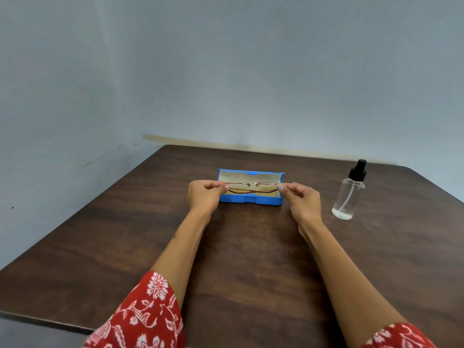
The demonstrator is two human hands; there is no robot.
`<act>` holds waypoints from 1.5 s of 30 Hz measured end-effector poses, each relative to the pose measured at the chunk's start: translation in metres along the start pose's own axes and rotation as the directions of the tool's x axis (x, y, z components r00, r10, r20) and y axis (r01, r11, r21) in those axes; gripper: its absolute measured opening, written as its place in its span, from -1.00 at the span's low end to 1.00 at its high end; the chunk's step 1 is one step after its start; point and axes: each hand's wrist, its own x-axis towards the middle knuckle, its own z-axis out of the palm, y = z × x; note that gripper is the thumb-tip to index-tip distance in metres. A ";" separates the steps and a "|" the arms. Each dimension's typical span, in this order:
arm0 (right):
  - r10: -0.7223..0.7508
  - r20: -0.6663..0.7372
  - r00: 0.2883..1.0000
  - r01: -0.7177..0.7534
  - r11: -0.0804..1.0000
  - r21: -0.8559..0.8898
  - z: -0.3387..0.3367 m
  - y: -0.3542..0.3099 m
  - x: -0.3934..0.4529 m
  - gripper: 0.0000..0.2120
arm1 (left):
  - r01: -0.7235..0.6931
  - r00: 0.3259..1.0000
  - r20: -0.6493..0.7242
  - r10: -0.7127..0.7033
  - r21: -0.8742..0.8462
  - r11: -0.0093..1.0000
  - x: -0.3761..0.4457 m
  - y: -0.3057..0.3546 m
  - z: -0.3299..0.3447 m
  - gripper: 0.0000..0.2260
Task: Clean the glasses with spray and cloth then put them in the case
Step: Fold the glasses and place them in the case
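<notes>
the folded glasses (251,187) hang between two pinches, directly over the open blue case (251,200). the left hand (204,195) has its grip closed on the frame's left end, thumb and forefinger pressed together there; the right hand (301,200) does the same at the right end. the temples look folded in and crossed behind the lenses. whether the frame already touches the pale lining below the two grips, or sits just above it, cannot be told from this angle.

judged from how things lie, this is either the last step, laying the glasses in, or the first, lifting them out; no cloth is in view anywhere on the bench (251,259), and the spray bottle (349,190) stands upright well out to the right of the right grip, untouched.

if the glasses are going in, the next move calls for a level, even lowering so both ends settle inside the tray walls together, then both grips let go and the lid behind them swings forward.
</notes>
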 end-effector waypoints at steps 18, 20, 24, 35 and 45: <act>-0.220 -0.079 0.972 0.168 0.893 -0.418 0.015 0.016 0.011 -0.82 | -0.392 0.909 0.065 0.411 0.468 0.792 0.017 -0.016 0.009 -0.88; -0.223 -0.082 0.971 0.167 0.885 -0.435 0.016 0.015 0.010 -0.83 | -0.395 0.909 0.084 0.408 0.482 0.782 0.017 -0.016 0.009 -0.88; -0.226 -0.118 0.967 0.148 0.874 -0.462 0.017 0.013 0.008 -0.86 | -0.392 0.911 0.079 0.404 0.466 0.793 0.016 -0.014 0.009 -0.90; -0.222 -0.257 0.941 0.095 0.899 -0.428 0.016 0.005 -0.003 -0.85 | -0.402 0.901 0.050 0.430 0.466 0.788 0.007 -0.012 0.008 -0.85; -0.083 -0.244 0.966 0.032 0.978 -0.205 0.014 0.009 0.006 -0.54 | -0.272 0.952 -0.097 0.291 0.172 0.947 0.007 -0.012 0.012 -0.74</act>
